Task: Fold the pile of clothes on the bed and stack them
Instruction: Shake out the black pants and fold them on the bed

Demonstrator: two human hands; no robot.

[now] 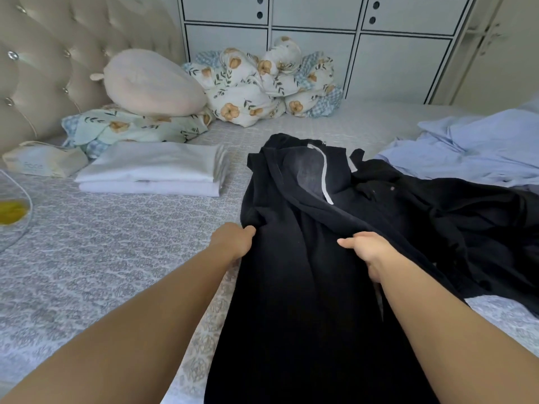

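A long black garment (294, 287) with a white strip at its top lies stretched down the middle of the bed (102, 258). My left hand (234, 239) grips its left edge, fingers tucked into the cloth. My right hand (369, 252) grips the cloth near the middle, thumb pointing left. More crumpled black clothing (466, 228) lies to the right, touching the stretched piece. A rumpled light blue garment (472, 153) sits at the far right. Two folded white pieces (154, 170) are stacked at the left.
A round pink cushion (151, 81) and floral bedding (262, 83) are piled by the tufted headboard (43, 68). A tissue pack (40, 161) lies at the left, a clear plastic item with yellow content (11, 211) at the left edge. White cabinets (320, 39) stand behind.
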